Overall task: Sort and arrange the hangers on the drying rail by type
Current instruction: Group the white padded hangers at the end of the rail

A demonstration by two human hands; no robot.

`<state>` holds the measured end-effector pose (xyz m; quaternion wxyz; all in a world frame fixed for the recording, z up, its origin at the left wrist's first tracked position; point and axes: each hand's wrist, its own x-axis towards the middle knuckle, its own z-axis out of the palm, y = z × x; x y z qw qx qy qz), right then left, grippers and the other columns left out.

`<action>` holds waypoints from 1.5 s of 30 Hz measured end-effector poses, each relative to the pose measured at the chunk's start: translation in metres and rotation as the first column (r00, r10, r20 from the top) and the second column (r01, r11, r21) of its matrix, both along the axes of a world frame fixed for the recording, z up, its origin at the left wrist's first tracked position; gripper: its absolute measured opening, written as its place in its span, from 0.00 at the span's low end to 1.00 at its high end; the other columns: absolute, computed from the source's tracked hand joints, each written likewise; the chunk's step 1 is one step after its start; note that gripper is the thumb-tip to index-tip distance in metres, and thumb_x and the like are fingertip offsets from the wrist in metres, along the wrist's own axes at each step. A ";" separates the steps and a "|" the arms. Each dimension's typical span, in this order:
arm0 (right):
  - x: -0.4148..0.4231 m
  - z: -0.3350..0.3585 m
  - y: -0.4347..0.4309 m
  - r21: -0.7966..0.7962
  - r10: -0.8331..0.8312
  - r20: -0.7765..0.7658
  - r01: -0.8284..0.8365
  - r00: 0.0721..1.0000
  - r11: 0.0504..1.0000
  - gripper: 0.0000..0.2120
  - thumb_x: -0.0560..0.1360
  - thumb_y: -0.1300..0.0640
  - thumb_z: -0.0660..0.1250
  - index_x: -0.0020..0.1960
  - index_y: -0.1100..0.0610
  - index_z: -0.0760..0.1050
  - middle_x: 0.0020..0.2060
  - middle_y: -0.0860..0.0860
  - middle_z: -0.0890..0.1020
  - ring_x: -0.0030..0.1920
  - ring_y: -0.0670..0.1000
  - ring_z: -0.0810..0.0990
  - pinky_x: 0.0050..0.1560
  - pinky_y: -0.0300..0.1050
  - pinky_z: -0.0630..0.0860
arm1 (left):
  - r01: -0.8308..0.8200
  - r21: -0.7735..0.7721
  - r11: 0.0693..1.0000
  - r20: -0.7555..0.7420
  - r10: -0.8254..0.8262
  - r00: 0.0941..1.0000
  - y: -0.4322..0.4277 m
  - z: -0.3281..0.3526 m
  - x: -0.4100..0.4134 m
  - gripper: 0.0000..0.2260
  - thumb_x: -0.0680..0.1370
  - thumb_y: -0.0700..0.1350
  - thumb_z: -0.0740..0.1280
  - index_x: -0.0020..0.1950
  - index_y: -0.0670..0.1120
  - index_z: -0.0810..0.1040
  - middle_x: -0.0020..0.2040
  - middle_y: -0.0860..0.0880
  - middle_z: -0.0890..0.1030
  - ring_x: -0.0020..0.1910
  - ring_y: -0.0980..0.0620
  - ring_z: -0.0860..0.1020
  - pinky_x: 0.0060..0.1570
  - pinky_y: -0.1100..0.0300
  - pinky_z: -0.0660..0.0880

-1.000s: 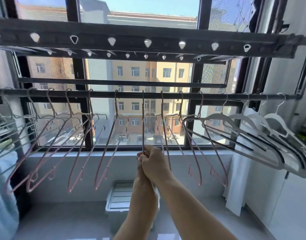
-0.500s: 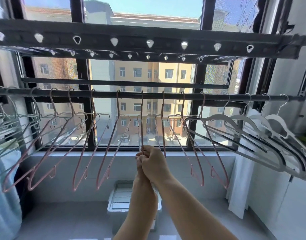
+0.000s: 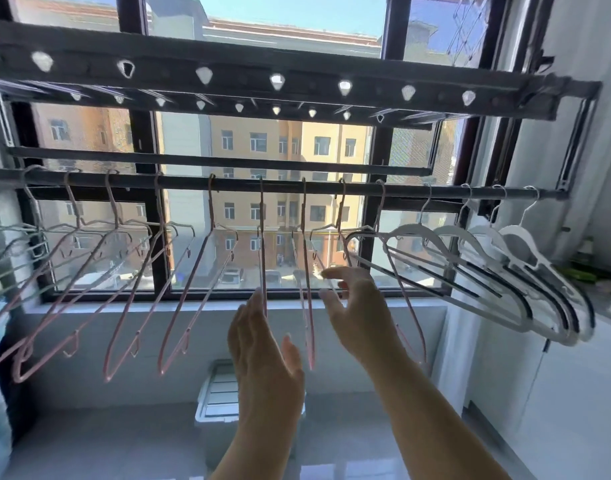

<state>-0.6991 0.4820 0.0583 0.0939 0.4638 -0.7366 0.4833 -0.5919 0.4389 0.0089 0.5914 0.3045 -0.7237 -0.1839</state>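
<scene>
Both hands spread wide, left hand and right hand flank one pink hanger; four white hangers hang rightward.

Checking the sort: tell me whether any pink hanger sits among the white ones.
No; the white hangers hang together at the right end, beyond every pink hanger.

Window: dark-framed panes are spanned across the whole far side, above a pale sill.
Outside: yellow and brick buildings with rows of windows are seen under a blue sky; parked cars are seen below.
Light: strong daylight is admitted through the glass.
Floor: grey and glossy, reflections are shown.
Storage box: a pale lidded box is set on the floor below the sill.
Right wall: white.
</scene>
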 end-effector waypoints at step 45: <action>-0.071 -0.024 0.043 -0.036 -0.121 -0.077 0.118 0.990 0.992 0.20 0.75 0.60 0.65 0.66 0.56 0.69 0.60 0.52 0.73 0.61 0.49 0.72 0.59 0.33 0.64 | 0.222 0.210 0.952 0.208 -0.265 0.942 0.035 -0.033 -0.066 0.23 0.70 0.39 0.71 0.63 0.45 0.71 0.50 0.50 0.80 0.44 0.61 0.74 0.46 0.81 0.67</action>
